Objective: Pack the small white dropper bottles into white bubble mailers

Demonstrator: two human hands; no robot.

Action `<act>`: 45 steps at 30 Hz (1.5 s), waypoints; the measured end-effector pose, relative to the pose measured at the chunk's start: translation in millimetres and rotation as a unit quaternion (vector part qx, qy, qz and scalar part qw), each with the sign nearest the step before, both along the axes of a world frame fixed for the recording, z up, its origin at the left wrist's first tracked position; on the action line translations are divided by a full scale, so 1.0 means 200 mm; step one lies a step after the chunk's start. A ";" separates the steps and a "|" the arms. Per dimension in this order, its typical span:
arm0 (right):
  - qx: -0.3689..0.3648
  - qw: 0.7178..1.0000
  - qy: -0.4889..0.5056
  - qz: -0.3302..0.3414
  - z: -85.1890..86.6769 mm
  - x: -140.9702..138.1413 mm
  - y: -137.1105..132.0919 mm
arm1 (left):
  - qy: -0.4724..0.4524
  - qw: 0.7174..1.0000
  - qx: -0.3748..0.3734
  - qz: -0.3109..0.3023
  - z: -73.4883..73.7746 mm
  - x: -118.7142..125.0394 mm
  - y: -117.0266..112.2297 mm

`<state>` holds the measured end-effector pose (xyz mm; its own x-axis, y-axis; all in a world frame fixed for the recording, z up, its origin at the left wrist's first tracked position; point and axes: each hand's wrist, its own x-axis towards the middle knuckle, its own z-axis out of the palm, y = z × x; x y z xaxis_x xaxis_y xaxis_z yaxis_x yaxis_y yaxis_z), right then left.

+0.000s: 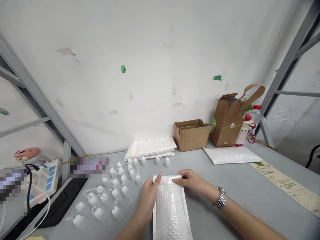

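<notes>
Small white squeeze bottles lie loose on the grey table. Left hand and right hand both pinch the bubble mailer at its far flap; sealing appears underway, needing firm even pressing next.

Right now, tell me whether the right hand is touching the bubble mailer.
Touching. The head view shows the right hand with its fingertips pressed on the top flap of the bubble mailer; the left hand grips its left edge.
</notes>
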<state>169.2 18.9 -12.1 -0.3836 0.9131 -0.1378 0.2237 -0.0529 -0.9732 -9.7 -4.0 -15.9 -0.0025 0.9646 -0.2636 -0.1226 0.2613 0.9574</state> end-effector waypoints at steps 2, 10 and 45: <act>-0.001 1.000 0.004 0.002 0.00 0.00 0.00 | 0.004 1.000 0.003 -0.002 0.00 0.00 0.00; -0.015 1.000 -0.015 -0.001 0.02 0.00 -0.01 | 0.003 1.000 0.006 -0.002 0.00 0.00 0.00; 0.001 0.999 -0.033 0.011 0.01 -0.01 -0.01 | 0.040 0.999 0.013 -0.026 -0.01 0.00 0.00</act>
<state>167.4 17.7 -10.8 -0.3930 0.9051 -0.1623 0.2880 -0.0465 -0.9565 -9.5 -3.6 -17.6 0.0275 0.9706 -0.2393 -0.0323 0.2401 0.9702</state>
